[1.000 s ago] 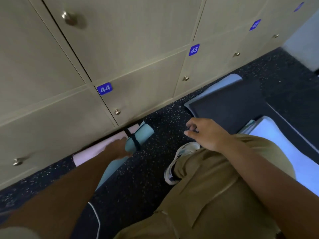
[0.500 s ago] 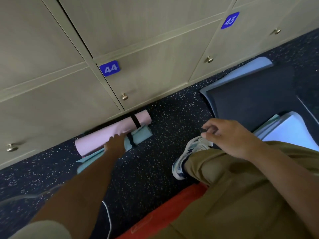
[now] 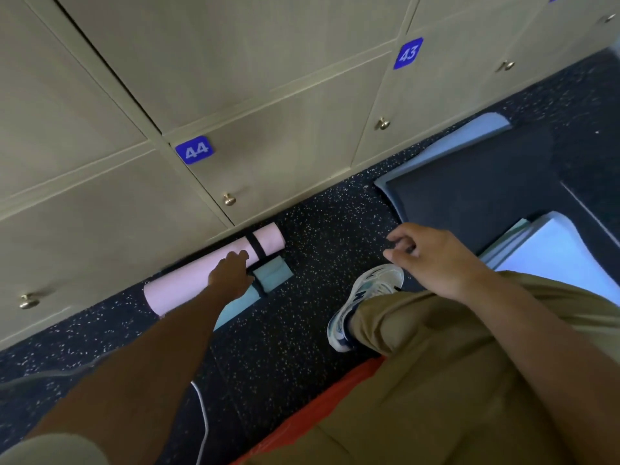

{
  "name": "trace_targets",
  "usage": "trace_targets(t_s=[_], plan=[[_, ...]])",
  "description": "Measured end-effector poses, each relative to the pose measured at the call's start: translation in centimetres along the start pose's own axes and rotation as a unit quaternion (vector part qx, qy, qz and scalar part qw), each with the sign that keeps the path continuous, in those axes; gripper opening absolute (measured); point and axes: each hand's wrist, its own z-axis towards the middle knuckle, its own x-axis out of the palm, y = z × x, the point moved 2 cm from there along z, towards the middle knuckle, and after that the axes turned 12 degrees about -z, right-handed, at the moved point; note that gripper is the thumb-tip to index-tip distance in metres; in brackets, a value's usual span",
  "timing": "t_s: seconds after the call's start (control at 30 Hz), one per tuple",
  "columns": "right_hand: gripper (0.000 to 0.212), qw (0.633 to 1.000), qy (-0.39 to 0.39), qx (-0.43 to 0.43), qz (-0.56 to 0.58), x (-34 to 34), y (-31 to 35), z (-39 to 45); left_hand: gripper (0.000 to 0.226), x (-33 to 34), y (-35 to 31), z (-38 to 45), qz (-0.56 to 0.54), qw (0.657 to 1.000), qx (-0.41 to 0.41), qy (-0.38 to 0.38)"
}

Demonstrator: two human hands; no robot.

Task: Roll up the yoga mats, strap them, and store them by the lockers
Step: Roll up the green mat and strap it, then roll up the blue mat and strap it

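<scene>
Now fully visible against the lockers [image 3: 268, 95], the strapped pink mat [image 3: 201, 273] lies beside the teal mat [image 3: 273, 275], where the left hand [image 3: 231, 273] rests, grip hidden. Right hand [image 3: 432, 260] hangs loose, fingers holding nothing; a careless release could let the teal mat roll away.

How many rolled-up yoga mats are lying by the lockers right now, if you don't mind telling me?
2. The pink mat lies against the locker base below number 44, strapped near its right end. The teal mat lies just in front of it, partly hidden under the left hand. More could lie out of frame.
</scene>
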Motion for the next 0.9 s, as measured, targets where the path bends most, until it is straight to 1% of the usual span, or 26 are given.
trace_targets(t_s=[0.07, 0.1, 0.17, 0.3, 0.5, 0.57, 0.67, 0.73, 0.9], plan=[[0.030, 1.000, -0.014, 0.004, -0.002, 0.0, -0.7, -0.6, 0.067, -0.4, -2.0, -0.7, 0.000, 1.000, 0.020, 0.004], [0.031, 1.000, -0.019, 0.004, -0.005, 0.1, -0.9, -0.8, 0.065, -0.7, -2.9, -1.0, 0.003, 1.000, 0.029, 0.004], [0.033, 0.999, -0.033, -0.001, -0.014, -0.5, -1.0, -1.3, 0.052, -1.8, -5.5, -1.8, 0.027, 0.998, 0.054, -0.003], [0.035, 0.996, -0.079, -0.031, -0.033, -3.2, -0.5, -2.7, 0.033, -4.8, -11.5, -3.3, 0.063, 0.988, 0.140, 0.022], [0.033, 0.988, -0.143, -0.042, -0.043, -8.6, -1.4, -5.7, 0.020, -9.8, -21.6, -6.9, 0.080, 0.972, 0.219, -0.004], [0.036, 0.985, -0.163, -0.040, -0.045, -10.4, -1.9, -6.9, 0.022, -11.2, -25.0, -8.8, 0.073, 0.965, 0.250, -0.018], [0.047, 0.979, -0.198, -0.035, -0.040, -12.7, -3.5, -9.1, 0.028, -13.2, -30.2, -12.0, 0.056, 0.950, 0.304, -0.047], [0.052, 0.974, -0.223, -0.023, -0.024, -13.8, -5.1, -10.9, 0.026, -13.9, -33.6, -14.0, 0.058, 0.940, 0.333, -0.055], [0.051, 0.963, -0.267, 0.031, 0.012, -14.7, -10.5, -15.9, 0.039, -13.2, -41.1, -18.5, 0.065, 0.912, 0.401, -0.061]])
